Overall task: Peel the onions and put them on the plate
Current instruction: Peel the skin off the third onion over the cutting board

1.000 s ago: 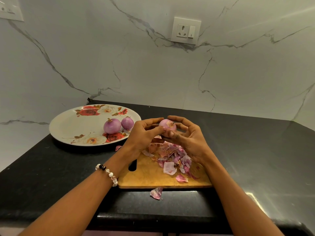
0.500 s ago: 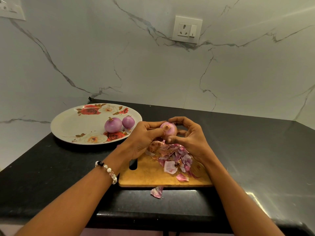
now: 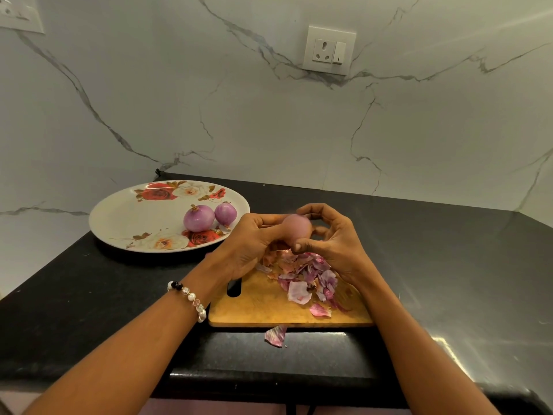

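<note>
A small pink-purple onion (image 3: 296,227) is held between both hands above the far end of the wooden cutting board (image 3: 263,307). My left hand (image 3: 248,247) grips it from the left, fingers curled round it. My right hand (image 3: 332,241) pinches it from the right, thumb under and fingers arched over the top. Two peeled purple onions (image 3: 199,218) (image 3: 226,214) lie side by side on the floral plate (image 3: 125,223) at the left. A heap of onion skins (image 3: 302,274) covers the board below the hands.
One loose skin (image 3: 276,336) lies on the black counter (image 3: 449,265) just off the board's near edge. A marble wall with a socket (image 3: 328,50) stands behind. The counter's front edge runs close below the board.
The onion has been turned in my fingers; its cut end no longer faces me and a smooth side shows. Both hands stay in the same place above the board.
</note>
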Demonstrator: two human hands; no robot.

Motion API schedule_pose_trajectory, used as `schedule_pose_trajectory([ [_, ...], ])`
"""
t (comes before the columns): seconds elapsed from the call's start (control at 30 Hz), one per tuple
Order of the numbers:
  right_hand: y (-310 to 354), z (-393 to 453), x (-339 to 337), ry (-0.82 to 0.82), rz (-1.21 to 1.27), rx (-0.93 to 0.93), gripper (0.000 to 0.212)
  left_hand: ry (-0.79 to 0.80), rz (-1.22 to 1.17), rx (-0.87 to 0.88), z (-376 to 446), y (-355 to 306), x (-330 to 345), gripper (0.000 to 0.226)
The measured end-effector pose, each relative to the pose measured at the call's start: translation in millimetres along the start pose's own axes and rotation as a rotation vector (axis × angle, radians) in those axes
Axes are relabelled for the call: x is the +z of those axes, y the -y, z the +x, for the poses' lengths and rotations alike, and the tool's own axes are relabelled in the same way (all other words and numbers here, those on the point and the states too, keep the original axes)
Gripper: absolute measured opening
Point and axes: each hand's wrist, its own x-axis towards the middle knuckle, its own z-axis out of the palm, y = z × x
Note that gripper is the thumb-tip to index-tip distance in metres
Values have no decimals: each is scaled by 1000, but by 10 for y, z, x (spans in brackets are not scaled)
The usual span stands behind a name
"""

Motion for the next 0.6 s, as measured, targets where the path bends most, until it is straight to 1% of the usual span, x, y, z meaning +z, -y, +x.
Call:
schedule_pose_trajectory([
  [0.27,-12,2,-9,10,-16,-32,62,4,11,-1,-14,-13,-2,28],
  [0.37,-10,8,-21,-23,0,-14,58,-26,7,-14,-7,-10,-7,31],
  [0.5,-25,7,-28,-18,9,-13,62,5,-81,-47,0,-11,-12,21],
  [0.6,-39,3,-26,3,7,-4,66,-2,-64,-45,-7,-7,-1,20],
])
